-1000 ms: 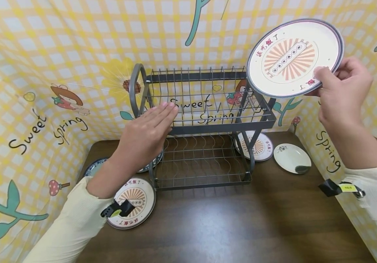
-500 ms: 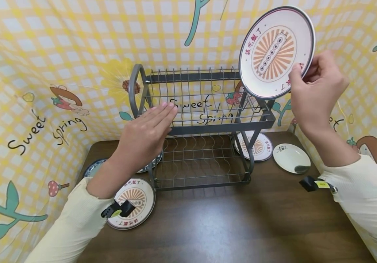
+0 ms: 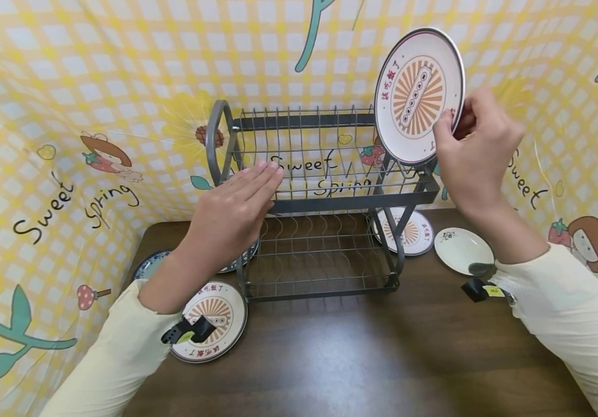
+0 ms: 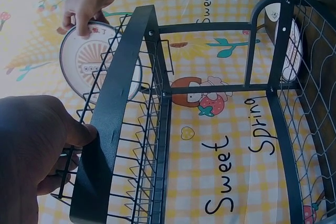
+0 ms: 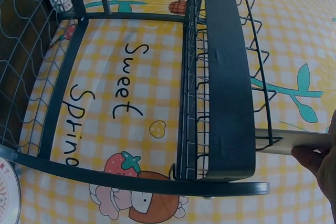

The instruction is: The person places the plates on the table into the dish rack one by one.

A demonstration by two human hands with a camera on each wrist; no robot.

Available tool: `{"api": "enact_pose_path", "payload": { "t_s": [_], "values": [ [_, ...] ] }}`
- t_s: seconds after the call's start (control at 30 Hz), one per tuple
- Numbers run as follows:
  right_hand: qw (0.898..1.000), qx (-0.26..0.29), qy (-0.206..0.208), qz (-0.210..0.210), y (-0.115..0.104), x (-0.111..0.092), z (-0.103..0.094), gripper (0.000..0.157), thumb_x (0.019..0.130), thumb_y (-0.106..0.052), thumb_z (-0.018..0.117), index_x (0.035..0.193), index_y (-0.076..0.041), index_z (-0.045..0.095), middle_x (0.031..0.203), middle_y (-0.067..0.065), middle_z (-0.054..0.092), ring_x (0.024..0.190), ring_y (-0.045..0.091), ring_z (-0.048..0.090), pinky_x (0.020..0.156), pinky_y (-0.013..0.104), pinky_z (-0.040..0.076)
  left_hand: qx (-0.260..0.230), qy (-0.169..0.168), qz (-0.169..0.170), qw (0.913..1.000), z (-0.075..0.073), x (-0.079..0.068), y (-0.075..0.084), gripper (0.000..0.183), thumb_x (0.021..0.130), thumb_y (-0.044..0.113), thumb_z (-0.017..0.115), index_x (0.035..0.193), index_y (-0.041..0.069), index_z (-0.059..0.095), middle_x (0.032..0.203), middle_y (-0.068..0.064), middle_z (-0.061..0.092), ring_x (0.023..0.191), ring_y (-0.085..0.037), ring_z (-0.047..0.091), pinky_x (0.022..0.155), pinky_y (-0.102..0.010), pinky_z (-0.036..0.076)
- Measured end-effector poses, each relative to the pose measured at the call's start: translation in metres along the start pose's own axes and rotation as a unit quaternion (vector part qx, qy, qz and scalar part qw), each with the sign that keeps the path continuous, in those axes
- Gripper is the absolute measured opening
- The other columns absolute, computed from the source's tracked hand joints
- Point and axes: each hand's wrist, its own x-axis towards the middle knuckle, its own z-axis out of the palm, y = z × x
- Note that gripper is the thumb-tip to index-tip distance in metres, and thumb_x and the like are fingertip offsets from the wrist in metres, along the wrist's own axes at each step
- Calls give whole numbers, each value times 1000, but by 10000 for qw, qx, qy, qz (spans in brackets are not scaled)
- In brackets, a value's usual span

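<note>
A dark metal two-tier dish rack (image 3: pixel 353 202) stands in the middle of the head view. My left hand (image 3: pixel 231 211) holds its upper front rail near the left end; in the left wrist view the thumb (image 4: pixel 81 134) lies on the front bar. At the rack's upper right, my right hand (image 3: pixel 478 147) pinches the edge of a round white plate (image 3: pixel 418 95) with an orange sunburst and red characters. That plate is nearly upright, its lower edge among the upper tier's right-end wires. From the right wrist, the plate (image 5: pixel 278 141) shows edge-on beside the wires.
A stack of sunburst plates (image 3: pixel 228 307) lies at the rack's front left, with a blue-patterned plate (image 3: pixel 149 265) behind my left arm. On the right lie another sunburst plate (image 3: pixel 419 231) and a small white plate (image 3: pixel 460 249). Checked cloth (image 3: pixel 147 52) walls surround the brown table (image 3: pixel 325 359).
My right hand has moved left with the plate, which has turned from a slant to nearly upright and come down to the rack's right end. My left hand stays in place.
</note>
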Motion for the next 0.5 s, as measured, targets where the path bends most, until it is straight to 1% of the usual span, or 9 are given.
{"api": "enact_pose_path", "payload": {
  "t_s": [0.1,0.2,0.3,0.43,0.5],
  "values": [
    [9999,-95,-26,-32,0,-2,1,12,81,-7,55,77,4,59,60,9,56,59,-13,40,60,10,31,-17,-16,14,10000,0,0,0,48,91,9,64,137,4,53,134,-13,58,125,-28,55,108,-40,44],
    [9997,-189,-69,-147,1,-3,2,11,81,-7,55,77,3,59,61,13,57,60,-12,39,59,11,30,-22,-39,9,10000,0,0,0,49,90,9,64,137,4,52,134,-13,57,126,-28,54,109,-40,43],
    [9990,-300,-155,-294,2,-5,4,10,82,-6,55,77,2,58,62,14,56,60,-2,43,58,12,28,-20,-42,-10,10000,0,0,0,49,90,8,64,137,4,52,134,-13,57,126,-28,55,108,-40,44],
    [9985,-367,-212,-355,0,-6,10,10,83,-6,53,77,2,56,63,15,53,60,16,47,58,15,26,6,-35,-23,10000,0,-1,0,48,90,8,64,137,4,53,133,-13,58,125,-27,55,107,-40,44],
    [9982,-389,-239,-396,0,-6,12,11,83,-6,52,76,2,55,63,15,52,60,20,49,57,17,25,13,-35,-18,10000,-1,-1,0,47,91,8,63,137,4,53,133,-13,58,125,-27,55,107,-40,45]
  ]
}}
